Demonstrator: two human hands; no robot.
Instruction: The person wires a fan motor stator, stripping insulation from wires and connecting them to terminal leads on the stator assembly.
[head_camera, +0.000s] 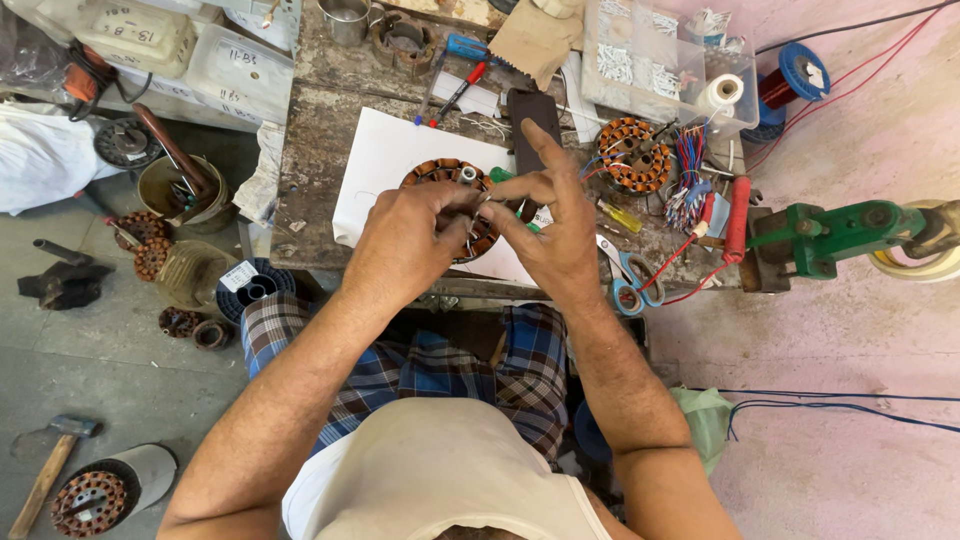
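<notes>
Left hand (405, 240): centre of frame, fingers curled shut, pinching something small at the fingertips — most likely fine wire, too thin to be sure.
Right hand (555, 235): just right of centre, thumb and middle fingers closed on the same small piece, forefinger raised straight toward the top of frame.
Stator (450, 205): copper-wound ring, centre of frame, directly under both hands, lying on a white paper sheet (385, 165) on the workbench (320, 130); its right half is hidden by the fingers.
Second stator (633, 153): upper right of centre, coloured leads trailing from it.
Scissors (630, 285): blue-handled, right of the right hand, at the bench's near edge.
Hammer (45, 465): lower left, on the floor.
Winding jig (850, 235): green, right edge of frame.
Handling note: judged from the grip, the work goes best with both pinches close together and low over the winding, so the strand stays taut without kinking and neighbouring coils stay undisturbed.
</notes>
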